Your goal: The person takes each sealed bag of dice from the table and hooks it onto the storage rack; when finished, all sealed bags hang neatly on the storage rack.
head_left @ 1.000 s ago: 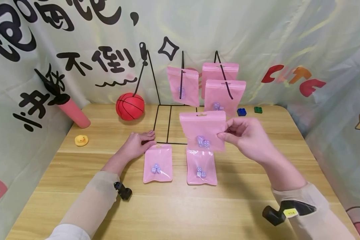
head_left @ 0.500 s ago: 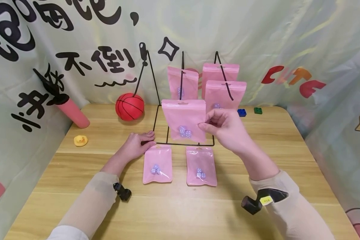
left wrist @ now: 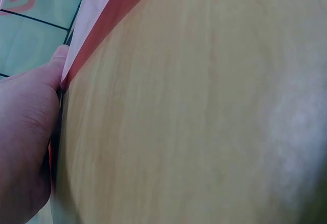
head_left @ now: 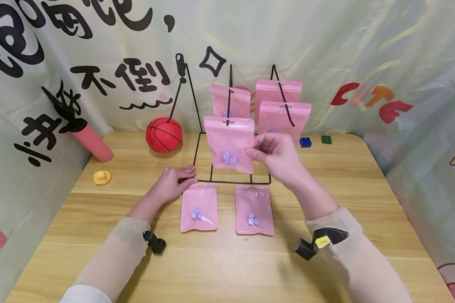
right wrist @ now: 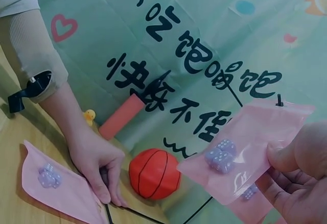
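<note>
Right grip [head_left: 277, 153]: pinching edge of pink pouch [head_left: 229, 143] with dice, raised at middle hook of wire rack [head_left: 231, 126]. Left grip [head_left: 172, 183]: flat, fingers relaxed, pressing rack base on tabletop [head_left: 227, 265], touching lying pouch [head_left: 199, 208].

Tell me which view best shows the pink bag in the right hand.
Head view: the held pink bag shows whole, its hang hole at a peg of the black wire rack. The right wrist view shows it closer, pinched by the right hand. The left wrist view misses it.
</note>
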The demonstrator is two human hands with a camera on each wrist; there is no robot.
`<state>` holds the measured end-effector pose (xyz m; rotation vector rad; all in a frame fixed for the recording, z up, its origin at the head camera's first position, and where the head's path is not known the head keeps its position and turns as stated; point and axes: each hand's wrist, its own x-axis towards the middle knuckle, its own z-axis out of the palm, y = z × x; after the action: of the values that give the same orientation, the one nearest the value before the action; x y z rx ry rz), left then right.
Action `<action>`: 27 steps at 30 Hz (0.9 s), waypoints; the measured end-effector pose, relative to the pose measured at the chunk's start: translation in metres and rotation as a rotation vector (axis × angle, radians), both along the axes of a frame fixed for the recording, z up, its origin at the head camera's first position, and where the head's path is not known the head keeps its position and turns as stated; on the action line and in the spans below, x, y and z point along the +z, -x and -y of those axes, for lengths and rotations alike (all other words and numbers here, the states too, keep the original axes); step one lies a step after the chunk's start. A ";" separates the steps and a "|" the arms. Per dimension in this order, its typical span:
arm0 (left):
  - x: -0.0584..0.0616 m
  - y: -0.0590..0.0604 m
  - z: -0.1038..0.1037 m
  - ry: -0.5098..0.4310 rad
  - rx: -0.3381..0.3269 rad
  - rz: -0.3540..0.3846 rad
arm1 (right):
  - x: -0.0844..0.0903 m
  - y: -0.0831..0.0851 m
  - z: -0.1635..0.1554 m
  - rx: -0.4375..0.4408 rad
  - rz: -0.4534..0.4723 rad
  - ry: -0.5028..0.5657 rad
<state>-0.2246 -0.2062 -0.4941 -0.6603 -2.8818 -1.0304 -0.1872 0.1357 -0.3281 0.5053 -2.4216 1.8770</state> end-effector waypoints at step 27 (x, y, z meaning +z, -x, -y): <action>0.003 -0.002 -0.001 0.000 0.009 0.012 | -0.007 0.024 0.007 -0.130 0.002 0.033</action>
<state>-0.2225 -0.2048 -0.4912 -0.6420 -2.8924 -1.0373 -0.2114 0.1287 -0.3354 0.3355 -2.3581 1.8624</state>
